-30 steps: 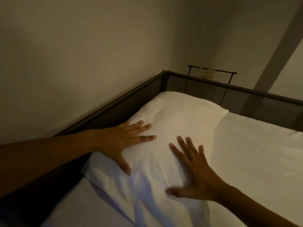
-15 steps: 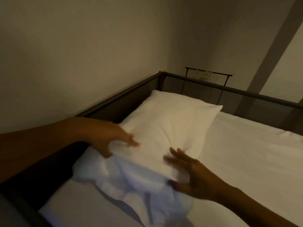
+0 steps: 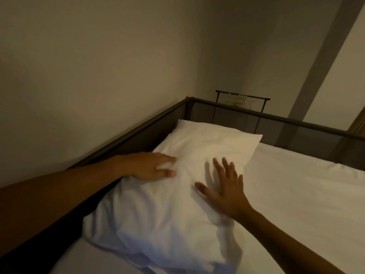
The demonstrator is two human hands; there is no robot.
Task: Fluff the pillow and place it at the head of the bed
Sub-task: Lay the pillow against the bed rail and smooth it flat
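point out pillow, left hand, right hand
pillow [image 3: 209, 147]: head view, upper middle of its top face.
left hand [image 3: 146, 166]: head view, back of the hand.
right hand [image 3: 225, 192]: head view, back of the hand.

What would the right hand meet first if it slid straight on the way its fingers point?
Likely only more pillow: the right hand lies flat on it, fingers pointing toward the far rail of the bed frame, which comes after the pillow's edge.
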